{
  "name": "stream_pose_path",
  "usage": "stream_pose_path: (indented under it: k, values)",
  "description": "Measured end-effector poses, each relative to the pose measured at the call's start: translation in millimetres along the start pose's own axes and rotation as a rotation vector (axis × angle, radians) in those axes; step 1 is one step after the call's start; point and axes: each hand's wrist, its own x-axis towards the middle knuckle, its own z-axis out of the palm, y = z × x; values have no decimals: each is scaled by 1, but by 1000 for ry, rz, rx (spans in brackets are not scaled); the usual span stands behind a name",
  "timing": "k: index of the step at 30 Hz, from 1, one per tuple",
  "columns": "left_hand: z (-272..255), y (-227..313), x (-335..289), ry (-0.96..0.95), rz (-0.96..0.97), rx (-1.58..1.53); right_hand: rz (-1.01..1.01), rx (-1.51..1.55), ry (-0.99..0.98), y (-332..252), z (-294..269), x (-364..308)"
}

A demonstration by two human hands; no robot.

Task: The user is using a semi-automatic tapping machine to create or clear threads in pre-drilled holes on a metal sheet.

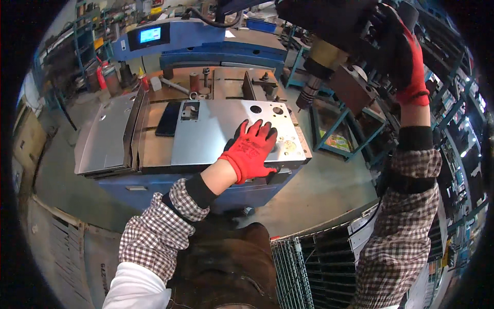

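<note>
My left hand [250, 152], in a red glove with dark fingertips, lies with fingers spread on a silver sheet-metal panel [206, 139]. Its thumb is by the panel's near edge. Round holes and a square cutout pierce the panel, which rests on a machine table. My right hand [411, 62], gloved alike, is raised at the upper right against the dark head of a drilling or tapping machine [329, 20]. Its fingers blend into the dark parts, so their grip is hidden. Below that head, a chuck with a thin tool [309, 92] points down beyond the panel's right side.
Bent metal panels [110, 131] are stacked on the table's left, beside a dark flat object [169, 119]. Bolts and clamp blocks [260, 85] stand behind the panel. A blue arm with a lit screen [150, 35] spans the back. A teal rack [334, 129] stands right.
</note>
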Motion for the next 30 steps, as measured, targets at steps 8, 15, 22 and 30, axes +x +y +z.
stream_pose_path:
  k: [8, 15, 22, 30]
  values:
    - [3, 0, -6, 62, 4, -7, 42, 660, 25, 11, 18, -8]
    - [1, 2, -3, 45, -5, 5, 165, 465, 273, -10, 41, -18]
    - [3, 1, -3, 53, 3, -1, 197, 280, 483, -3, 50, -45]
    - [-1, 2, -4, 8, -13, 15, 130, -335, 289, 0, 55, -73]
